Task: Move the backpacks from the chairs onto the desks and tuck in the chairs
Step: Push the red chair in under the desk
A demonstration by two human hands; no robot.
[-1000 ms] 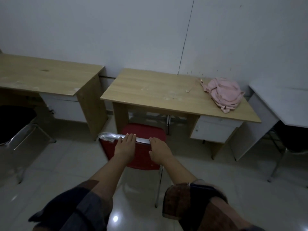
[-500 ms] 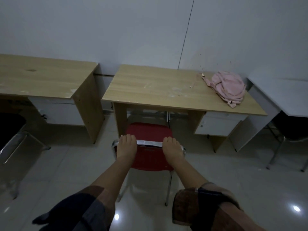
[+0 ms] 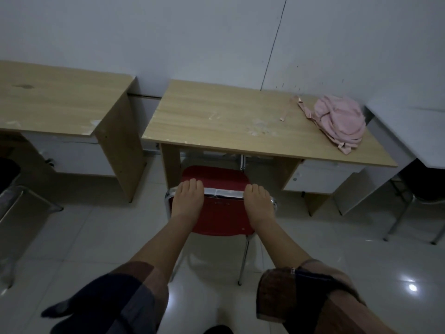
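A red chair (image 3: 222,214) with a chrome frame faces the middle wooden desk (image 3: 228,121), and the front of its seat reaches under the desk edge. My left hand (image 3: 187,197) grips the left end of the chrome top rail of the backrest. My right hand (image 3: 258,201) grips the right end of the same rail. A pink backpack (image 3: 337,121) lies slumped on the desk's right end, straps trailing to the left.
Another wooden desk (image 3: 55,102) stands to the left with a black chair (image 3: 9,189) before it. A white desk (image 3: 414,131) stands at the right with a dark chair (image 3: 423,189) under it. A white drawer unit (image 3: 320,179) hangs under the middle desk. The floor is glossy tile.
The red chair has swung square to the desk and slid forward so its seat reaches under the edge. Both hands stayed on the rail and spread apart.
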